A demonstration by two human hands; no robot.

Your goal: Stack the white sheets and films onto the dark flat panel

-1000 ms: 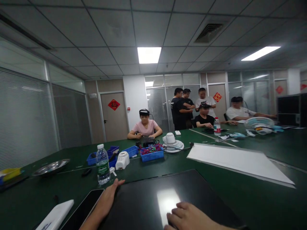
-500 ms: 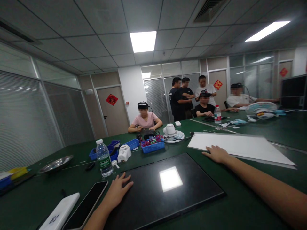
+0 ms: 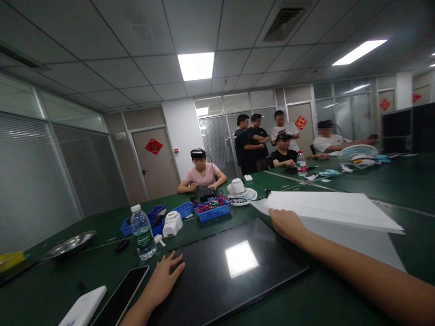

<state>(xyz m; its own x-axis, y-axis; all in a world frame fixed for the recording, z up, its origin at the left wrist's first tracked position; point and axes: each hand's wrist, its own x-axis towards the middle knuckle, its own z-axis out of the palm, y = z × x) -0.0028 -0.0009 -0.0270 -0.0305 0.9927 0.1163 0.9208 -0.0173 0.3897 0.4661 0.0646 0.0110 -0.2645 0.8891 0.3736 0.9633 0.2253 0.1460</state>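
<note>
- Clock directions run from the middle of the black panel (image 3: 207, 267), 12 pointing away from the wearer; the panel lies flat on the green table (image 3: 335, 296), reflecting a ceiling light.
- Closest in, toward 8 o'clock, a white slab-shaped device (image 3: 84, 307) lies beside a phone (image 3: 120, 296), its dark screen facing up.
- At 9 o'clock the left hand (image 3: 166, 277) rests on the panel's left edge, fingers loosely spread, gripping nothing.
- At 2 o'clock, just past the panel's edge, the right hand (image 3: 287, 225) has its fingers closed on the near edge of a white sheet (image 3: 340, 208).
- That edge is raised; a greyish sheet (image 3: 363, 246) shows beneath it, extending toward 3 o'clock.
- Near 10 o'clock, a water bottle (image 3: 143, 237) with a green label stands upright, white cap on; farther out that way sits a shiny metal dish (image 3: 70, 244).
- Toward 11 o'clock, a white vented housing (image 3: 172, 224) stands near some blue bins.
- Around 12 o'clock, a blue tray (image 3: 214, 215) is heaped with coloured wires; just beyond it is a white fan part (image 3: 236, 186).
- Farther still at 12, a person in a pink top (image 3: 203, 175) sits across the table.
- Toward 1 o'clock, a red-capped bottle (image 3: 301, 165) stands near a seated person in black (image 3: 283, 156).
</note>
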